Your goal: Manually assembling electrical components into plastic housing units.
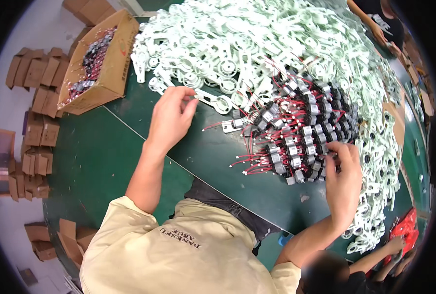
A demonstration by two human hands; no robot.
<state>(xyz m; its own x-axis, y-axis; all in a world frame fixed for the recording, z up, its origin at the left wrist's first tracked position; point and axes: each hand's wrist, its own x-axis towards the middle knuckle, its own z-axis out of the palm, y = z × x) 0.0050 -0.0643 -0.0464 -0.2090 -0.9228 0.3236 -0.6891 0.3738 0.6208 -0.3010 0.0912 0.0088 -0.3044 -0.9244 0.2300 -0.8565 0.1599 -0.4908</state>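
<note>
We see the left hand [173,117] at the stem of a white part [211,99], thumb and forefinger nearly together; whether they grip it, we cannot tell. The right hand [344,179] is at the right edge of the motors [308,139], thumb and forefinger slightly apart, and we cannot tell if one is pinched between.

The motors lie heaped on the table [198,147], right of centre, against the pile [257,44]. Their red leads [255,158] cross, so lifting one could drag its neighbours or strain a wire. The pile is loose (we judge it apt to slide), so a tug at its edge could spill pieces among the motors.

Beyond the left hand stands a carton [121,68] of wired pieces; the pile hems in the right hand's outer side.
</note>
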